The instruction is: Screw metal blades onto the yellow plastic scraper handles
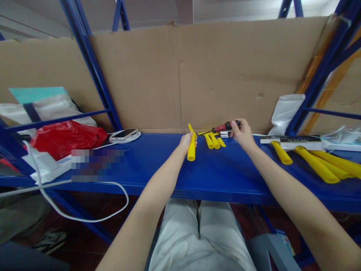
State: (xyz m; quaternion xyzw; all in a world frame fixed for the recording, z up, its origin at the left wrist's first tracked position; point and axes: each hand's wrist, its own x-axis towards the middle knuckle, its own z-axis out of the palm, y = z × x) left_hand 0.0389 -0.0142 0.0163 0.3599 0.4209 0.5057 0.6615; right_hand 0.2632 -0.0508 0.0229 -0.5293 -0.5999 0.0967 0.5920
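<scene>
The tubes are yellow, the tool red and black. The shelf is blue, the far cardboard brown.

A: ok so what's being worn here, can anyone tell?
B: Pale greyish trousers, loose-looking, with soft wrinkles bunching across the front. Might lean beige tbh, it's kinda blurry down there.
A: And higher up?
B: Both forearms are bare, right down to a bare left hand and a bare right hand.
</scene>
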